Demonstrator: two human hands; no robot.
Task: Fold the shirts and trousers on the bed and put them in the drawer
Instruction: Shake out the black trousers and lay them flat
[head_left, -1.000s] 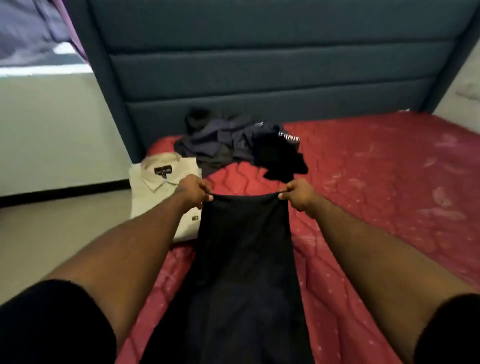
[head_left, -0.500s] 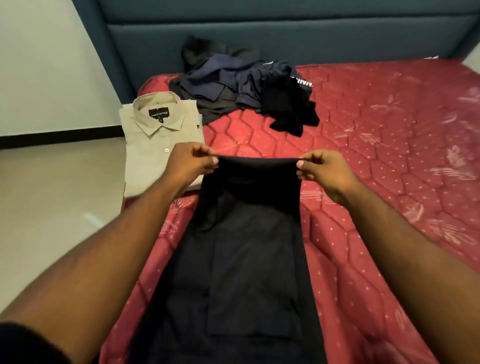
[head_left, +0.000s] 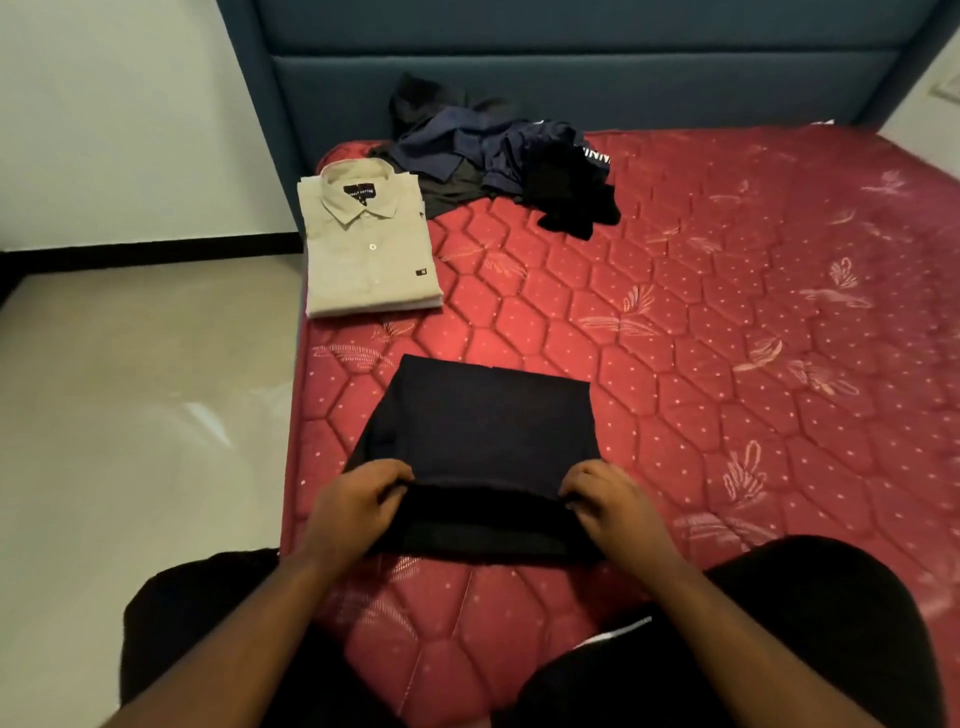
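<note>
Your dark trousers (head_left: 483, 431) lie folded on the red bed (head_left: 727, 322), close to its left edge and just short of its near edge. Your left hand (head_left: 358, 506) pinches the near left corner of the top layer, fingers curled round the cloth. Your right hand (head_left: 605, 499) has the same closed grip on the near right corner. Both hands hold that layer just above a lower strip of the trousers that shows nearer to you.

Beyond the trousers, still against the left edge of the bed, lies one folded beige shirt (head_left: 366, 244), collar toward the headboard (head_left: 519, 67). A strip of bare mattress separates it from the trousers. Farther on, touching the far side of the shirt and reaching the headboard, sits one heap of unfolded dark clothes (head_left: 498, 156); you cannot count its pieces.

To the right of the trousers the bed is open red quilting all the way across. To their left the mattress ends and the pale floor (head_left: 130, 415) begins.

Count: one pair of trousers in hand, one folded shirt, one heap.
</note>
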